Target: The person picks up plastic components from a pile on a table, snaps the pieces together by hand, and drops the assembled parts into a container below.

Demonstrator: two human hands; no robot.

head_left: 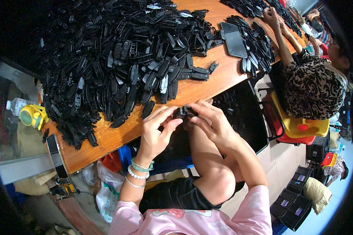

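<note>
Between my two hands, just off the table's near edge, is a small black plastic part [180, 112]. My left hand [159, 127], with bracelets at the wrist, pinches its left side between thumb and fingers. From the other side my right hand [211, 119] grips it with thumb and forefinger. My fingers hide much of the part, so its full shape does not show. Beyond my hands a large heap of black plastic parts [117, 58] covers much of the wooden table [207, 87]. One loose black part [147, 109] lies near my left fingertips.
A phone [234, 39] rests by a smaller pile at the far right; another phone [56, 156] is at the left edge. A yellow fan [33, 116] stands left. Beneath the table is a black tray [258, 141]. A co-worker [315, 88] sits at right near stacked black crates [292, 201].
</note>
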